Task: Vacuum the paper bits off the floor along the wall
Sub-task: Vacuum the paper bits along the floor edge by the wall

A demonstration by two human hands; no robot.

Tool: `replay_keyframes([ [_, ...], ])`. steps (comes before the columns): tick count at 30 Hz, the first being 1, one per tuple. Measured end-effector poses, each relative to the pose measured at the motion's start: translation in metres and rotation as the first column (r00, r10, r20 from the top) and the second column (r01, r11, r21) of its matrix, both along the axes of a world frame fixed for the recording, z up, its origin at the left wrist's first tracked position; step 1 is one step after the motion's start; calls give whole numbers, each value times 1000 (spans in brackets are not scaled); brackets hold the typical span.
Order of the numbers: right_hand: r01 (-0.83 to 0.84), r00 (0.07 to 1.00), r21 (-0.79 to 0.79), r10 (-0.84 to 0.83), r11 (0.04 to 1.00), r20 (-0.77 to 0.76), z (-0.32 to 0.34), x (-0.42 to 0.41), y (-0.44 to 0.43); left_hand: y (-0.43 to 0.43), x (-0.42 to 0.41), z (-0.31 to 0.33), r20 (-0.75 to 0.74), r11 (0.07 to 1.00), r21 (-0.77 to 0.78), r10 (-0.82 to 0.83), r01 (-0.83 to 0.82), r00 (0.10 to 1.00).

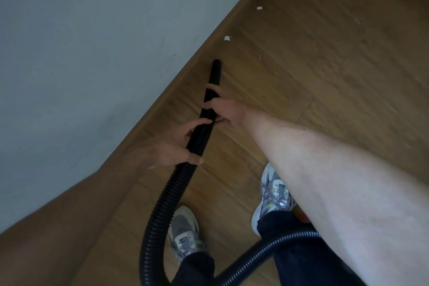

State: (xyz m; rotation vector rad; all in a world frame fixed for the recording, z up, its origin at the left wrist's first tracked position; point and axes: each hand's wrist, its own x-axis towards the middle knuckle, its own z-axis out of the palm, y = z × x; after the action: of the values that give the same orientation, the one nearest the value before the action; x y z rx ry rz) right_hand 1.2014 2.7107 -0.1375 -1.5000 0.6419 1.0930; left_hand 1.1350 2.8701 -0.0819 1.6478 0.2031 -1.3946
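Note:
A black ribbed vacuum hose [162,206] runs up from the bottom of the view and ends in a smooth black nozzle [215,72] pointing at the floor beside the wall. My left hand [176,144] grips the ribbed part of the hose. Just ahead of it, my right hand [226,109] holds the nozzle's rear end. Beyond the nozzle tip lie white paper bits on the wooden floor: one [226,38] close to the wall, a small sliver [260,57] to its right, and another [259,8] farther on.
A grey-white wall [92,42] fills the left side and meets the wooden floor [325,65] along a brown skirting board [185,69]. My two feet in grey sneakers [184,232] [274,193] stand on the floor below the hands. The hose loops back between them.

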Motion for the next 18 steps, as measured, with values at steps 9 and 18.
replay_keyframes([
  [9, 53, 998, 15, -53, 998, -18, -8, 7, -57, -52, 14, 2, -33, 999, -22, -23, 22, 999],
  [18, 86, 996, -9, -86, 996, -19, -11, 18, -111, -105, 32, 0, -25, 996, -39, -79, 78, 997],
])
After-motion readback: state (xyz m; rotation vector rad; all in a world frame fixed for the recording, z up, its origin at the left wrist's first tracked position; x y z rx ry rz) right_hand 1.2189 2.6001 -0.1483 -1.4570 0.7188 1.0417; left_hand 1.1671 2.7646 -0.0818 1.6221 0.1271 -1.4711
